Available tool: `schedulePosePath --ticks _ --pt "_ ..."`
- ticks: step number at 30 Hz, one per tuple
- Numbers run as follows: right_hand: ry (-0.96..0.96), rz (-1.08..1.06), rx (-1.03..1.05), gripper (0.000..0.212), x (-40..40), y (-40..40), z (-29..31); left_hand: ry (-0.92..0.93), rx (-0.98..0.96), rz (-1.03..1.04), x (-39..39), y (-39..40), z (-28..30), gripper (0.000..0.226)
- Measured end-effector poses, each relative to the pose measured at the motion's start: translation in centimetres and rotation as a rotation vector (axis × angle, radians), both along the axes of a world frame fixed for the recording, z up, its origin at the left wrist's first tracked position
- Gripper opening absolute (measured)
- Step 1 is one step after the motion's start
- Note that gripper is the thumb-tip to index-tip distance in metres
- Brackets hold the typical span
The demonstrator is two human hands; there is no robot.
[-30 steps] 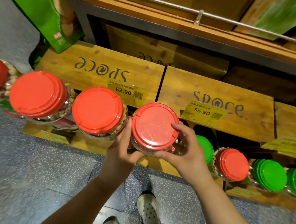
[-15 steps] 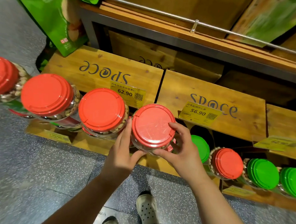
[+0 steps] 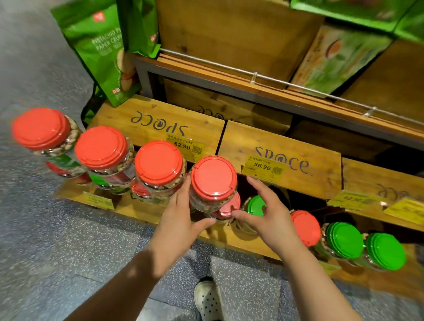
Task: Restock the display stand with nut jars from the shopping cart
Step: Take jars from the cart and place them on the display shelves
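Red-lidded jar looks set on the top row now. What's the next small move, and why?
Probably draw the left hand off the jar. The right hand is already open beside it, and the jar stands upright in line with the other red-lidded jars, so it seems placed.

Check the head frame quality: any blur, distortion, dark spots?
Head view: motion blur smears the far-right price tags and the leftmost red-lidded jar; wide-angle distortion bends the shelf rail; warm lighting, with the recess under the shelf dark; centre jar and both hands, left hand and right hand, fairly sharp.
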State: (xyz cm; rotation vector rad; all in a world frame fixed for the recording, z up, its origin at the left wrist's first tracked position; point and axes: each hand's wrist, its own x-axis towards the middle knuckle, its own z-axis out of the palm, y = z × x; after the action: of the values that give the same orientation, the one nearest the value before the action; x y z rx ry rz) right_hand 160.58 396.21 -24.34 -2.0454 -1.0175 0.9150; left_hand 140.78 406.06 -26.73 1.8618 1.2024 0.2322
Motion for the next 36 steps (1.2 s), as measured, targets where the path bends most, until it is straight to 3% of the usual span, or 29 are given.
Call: schedulePosePath --ticks 6,21,36 --pt "-0.04 -0.044 -0.011 0.088 -1.2 -3.9 5.8 0.046 0.111 -0.024 -1.0 -2.3 7.3 0.106" --pt "-0.233 -0.207 -0.026 0.084 -5.8 -18.6 23.0 0.02 0.285 -0.396 -1.7 -13.5 24.5 0.079" --pt "-0.289 -0.531 -0.22 0.076 0.6 -40.0 31.0 0.048 0.514 -0.924 11.3 -29.6 33.3 0.068"
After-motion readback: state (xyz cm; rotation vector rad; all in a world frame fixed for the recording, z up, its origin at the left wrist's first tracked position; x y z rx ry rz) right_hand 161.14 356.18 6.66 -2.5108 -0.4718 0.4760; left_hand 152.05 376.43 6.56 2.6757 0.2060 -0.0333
